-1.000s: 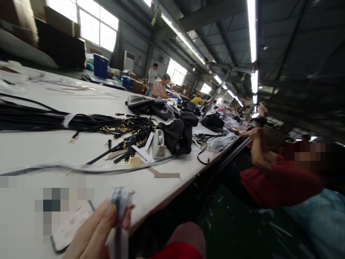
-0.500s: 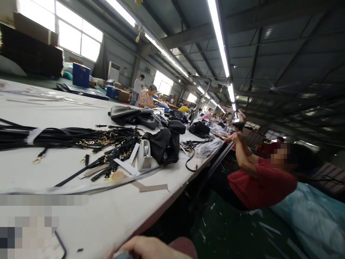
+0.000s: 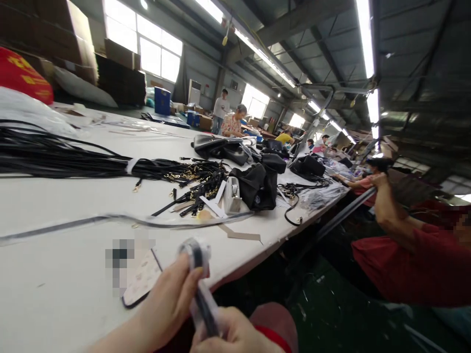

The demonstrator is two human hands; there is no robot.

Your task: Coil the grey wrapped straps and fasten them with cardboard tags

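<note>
Near the table's front edge, my left hand is closed around the upper, folded end of a black strap in a clear plastic sleeve. Lower down, my right hand grips the same sleeved strap; its fingers are partly cut off by the bottom of the picture. Beside my left hand lies a flat, pale patterned thing with a dark edge, perhaps a phone. Another long sleeved strap stretches across the white table.
A bundle of black straps with gold clasps lies behind, near a tape dispenser and black bags. A cardboard strip rests by the edge. At right, a person in red holds up a long strip.
My view has swung left. My left hand has come into sight on the sleeved strap, and my right hand now shows gripping it below.
</note>
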